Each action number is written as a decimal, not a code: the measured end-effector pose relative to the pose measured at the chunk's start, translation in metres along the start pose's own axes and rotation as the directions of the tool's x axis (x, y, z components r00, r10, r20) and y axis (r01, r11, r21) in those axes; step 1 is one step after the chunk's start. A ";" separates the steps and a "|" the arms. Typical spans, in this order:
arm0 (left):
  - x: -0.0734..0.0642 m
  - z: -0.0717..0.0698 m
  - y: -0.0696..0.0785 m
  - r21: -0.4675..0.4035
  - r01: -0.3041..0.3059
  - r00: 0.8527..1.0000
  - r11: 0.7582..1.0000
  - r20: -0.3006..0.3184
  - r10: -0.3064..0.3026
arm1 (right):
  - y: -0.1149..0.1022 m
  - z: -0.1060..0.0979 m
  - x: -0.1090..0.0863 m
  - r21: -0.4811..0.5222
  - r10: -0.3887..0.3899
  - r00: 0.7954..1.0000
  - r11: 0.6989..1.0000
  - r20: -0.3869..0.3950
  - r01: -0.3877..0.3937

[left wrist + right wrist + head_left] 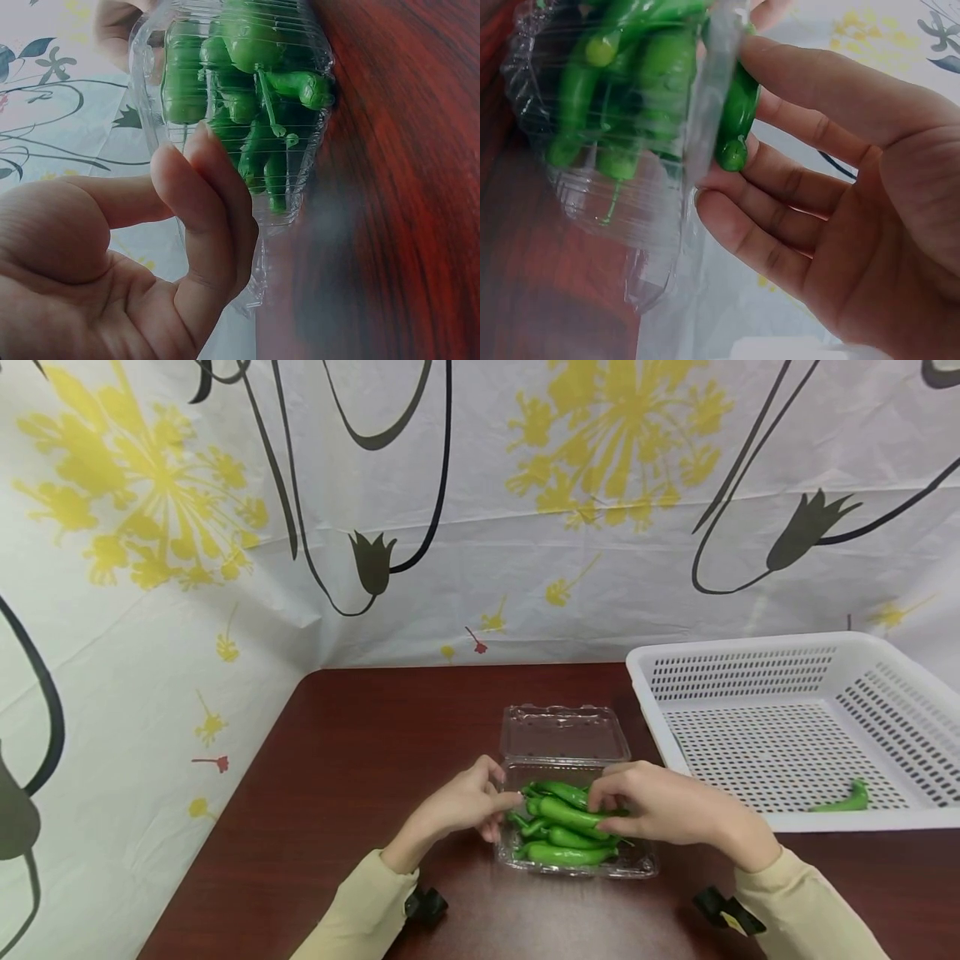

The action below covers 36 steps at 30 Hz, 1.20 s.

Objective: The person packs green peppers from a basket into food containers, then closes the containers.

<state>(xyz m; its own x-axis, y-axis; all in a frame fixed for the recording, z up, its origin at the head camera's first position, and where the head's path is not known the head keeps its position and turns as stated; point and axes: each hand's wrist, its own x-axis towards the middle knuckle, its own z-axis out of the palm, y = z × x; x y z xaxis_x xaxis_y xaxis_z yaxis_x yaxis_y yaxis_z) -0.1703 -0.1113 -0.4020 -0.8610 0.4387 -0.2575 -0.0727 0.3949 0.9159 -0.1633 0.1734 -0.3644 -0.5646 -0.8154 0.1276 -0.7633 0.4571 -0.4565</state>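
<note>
Green peppers (566, 856) lie piled in a clear plastic clamshell box (639, 865), its lid (562, 735) folded back on the far side. At the box's left side, my left hand (463, 802) pinches the rim between thumb and fingers. The left wrist view shows its bent fingertips against the ridged wall. My right hand (663, 802) reaches over the right part of the pile. In the right wrist view its thumb and fingers hold a green pepper (737, 124) just above the box's rim; the far end of that pepper is hidden.
A white perforated plastic basket (757, 822) stands to the right of the box, with a single green pepper (847, 800) near its front edge. Dark red-brown tabletop (375, 735) extends to the left. Behind it hangs a patterned white sheet (465, 527).
</note>
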 end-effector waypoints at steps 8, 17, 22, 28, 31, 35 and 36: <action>-0.001 0.000 -0.001 -0.003 -0.005 1.000 1.000 0.000 0.005 | -0.003 0.005 0.003 -0.021 0.033 0.999 0.999 0.029 -0.032; -0.001 0.000 0.000 -0.001 -0.003 1.000 1.000 0.000 0.003 | -0.006 0.006 0.005 -0.025 0.074 0.996 0.997 0.041 -0.073; 0.000 -0.001 0.000 0.002 -0.002 1.000 1.000 0.003 0.002 | -0.006 0.006 0.004 -0.014 0.094 0.995 0.995 0.045 -0.094; 0.000 0.000 0.000 0.002 -0.002 1.000 1.000 0.006 0.002 | -0.006 0.007 0.004 -0.023 0.125 0.991 0.992 0.041 -0.124; 0.000 0.000 0.000 0.004 0.000 1.000 1.000 0.004 0.000 | -0.006 0.007 0.004 -0.050 0.153 0.988 0.987 0.034 -0.152; -0.001 0.000 0.000 0.001 0.003 1.000 1.000 0.003 -0.003 | -0.006 0.006 0.004 -0.088 0.191 0.981 0.978 0.018 -0.189; -0.001 0.000 0.000 0.001 0.004 1.000 1.000 0.003 -0.004 | -0.006 0.006 0.003 -0.094 0.197 0.980 0.976 0.019 -0.195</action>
<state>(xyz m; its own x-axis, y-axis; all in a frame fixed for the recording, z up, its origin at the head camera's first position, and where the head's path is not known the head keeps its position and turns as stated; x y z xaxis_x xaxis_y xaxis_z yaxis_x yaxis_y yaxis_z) -0.1700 -0.1116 -0.4015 -0.8589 0.4396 -0.2626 -0.0763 0.3973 0.9145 -0.1584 0.1655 -0.3664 -0.6981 -0.7158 0.0183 -0.6647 0.6383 -0.3881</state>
